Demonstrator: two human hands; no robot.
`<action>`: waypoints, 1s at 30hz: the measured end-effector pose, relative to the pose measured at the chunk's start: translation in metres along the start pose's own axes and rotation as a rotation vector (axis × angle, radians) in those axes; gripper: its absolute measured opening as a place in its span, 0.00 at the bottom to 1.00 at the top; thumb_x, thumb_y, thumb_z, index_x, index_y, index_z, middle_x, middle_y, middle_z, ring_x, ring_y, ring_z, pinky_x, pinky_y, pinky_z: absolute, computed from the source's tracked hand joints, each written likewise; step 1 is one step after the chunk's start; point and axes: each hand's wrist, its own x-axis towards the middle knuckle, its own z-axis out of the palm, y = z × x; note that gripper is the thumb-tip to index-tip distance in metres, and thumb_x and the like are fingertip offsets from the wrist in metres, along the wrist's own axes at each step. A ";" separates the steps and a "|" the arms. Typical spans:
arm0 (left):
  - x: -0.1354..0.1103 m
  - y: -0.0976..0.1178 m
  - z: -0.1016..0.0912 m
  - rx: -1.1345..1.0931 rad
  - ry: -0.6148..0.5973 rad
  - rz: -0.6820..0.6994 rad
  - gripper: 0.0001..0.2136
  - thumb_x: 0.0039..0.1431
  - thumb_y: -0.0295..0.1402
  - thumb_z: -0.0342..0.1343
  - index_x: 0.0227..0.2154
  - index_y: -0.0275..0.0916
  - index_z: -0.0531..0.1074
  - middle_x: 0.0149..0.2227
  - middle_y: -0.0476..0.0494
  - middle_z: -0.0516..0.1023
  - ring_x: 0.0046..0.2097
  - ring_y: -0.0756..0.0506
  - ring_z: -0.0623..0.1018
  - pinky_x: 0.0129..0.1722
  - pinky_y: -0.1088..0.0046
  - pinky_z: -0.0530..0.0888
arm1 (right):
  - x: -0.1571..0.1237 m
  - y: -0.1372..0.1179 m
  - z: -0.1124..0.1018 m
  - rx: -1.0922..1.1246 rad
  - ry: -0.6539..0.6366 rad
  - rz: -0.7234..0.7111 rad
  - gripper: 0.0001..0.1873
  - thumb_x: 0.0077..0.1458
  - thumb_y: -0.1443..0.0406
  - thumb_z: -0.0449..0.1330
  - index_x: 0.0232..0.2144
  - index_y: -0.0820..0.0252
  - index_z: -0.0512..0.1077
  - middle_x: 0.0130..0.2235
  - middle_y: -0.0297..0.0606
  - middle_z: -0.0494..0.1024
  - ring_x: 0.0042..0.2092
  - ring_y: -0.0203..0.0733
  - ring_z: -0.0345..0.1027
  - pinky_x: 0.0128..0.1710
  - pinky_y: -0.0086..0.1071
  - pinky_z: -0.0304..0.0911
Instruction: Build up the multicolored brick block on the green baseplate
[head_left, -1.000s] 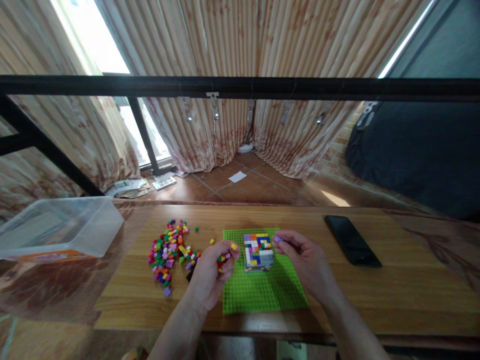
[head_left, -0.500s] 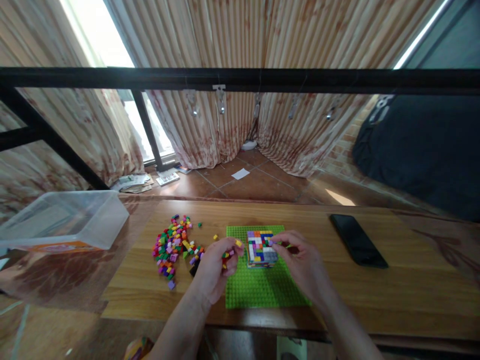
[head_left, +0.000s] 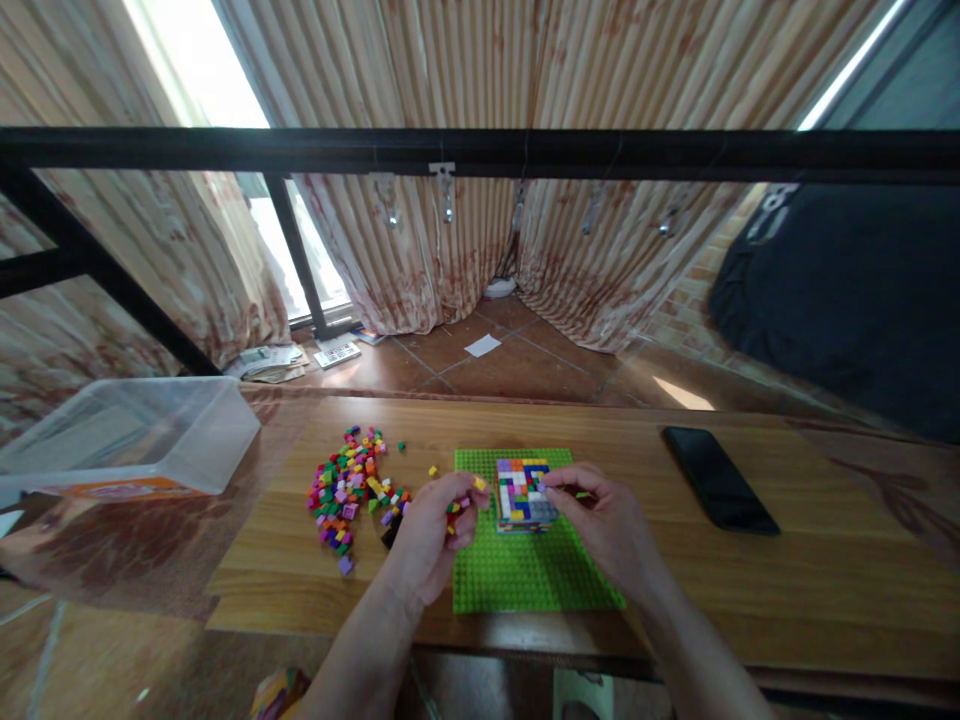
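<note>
A multicoloured block of toy bricks stands on a green studded baseplate. My left hand is left of the block, closed, with a yellow toy brick pinched at thumb and forefinger. More small coloured bricks sit in its curled fingers. At the block's right side, my right hand is closed with its fingertips at the top layer. Small coloured bits show among its curled fingers; the fingertips hide most of what they pinch.
A heap of loose toy bricks lies on the wooden table at left, near a dark piece. A black phone lies at right. Beyond the table's left end is a clear plastic bin. A black rail crosses ahead.
The purple brick that showed at my right fingertips is now mostly hidden as they rest at the block's top right. My left hand keeps its bricks. The view has shifted slightly.
</note>
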 end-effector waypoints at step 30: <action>-0.003 0.002 -0.003 0.011 -0.005 0.005 0.08 0.49 0.33 0.58 0.25 0.31 0.73 0.24 0.51 0.68 0.19 0.60 0.54 0.17 0.80 0.46 | 0.009 0.004 0.003 0.025 0.019 0.071 0.10 0.42 0.56 0.66 0.25 0.56 0.79 0.31 0.37 0.78 0.33 0.41 0.69 0.34 0.35 0.62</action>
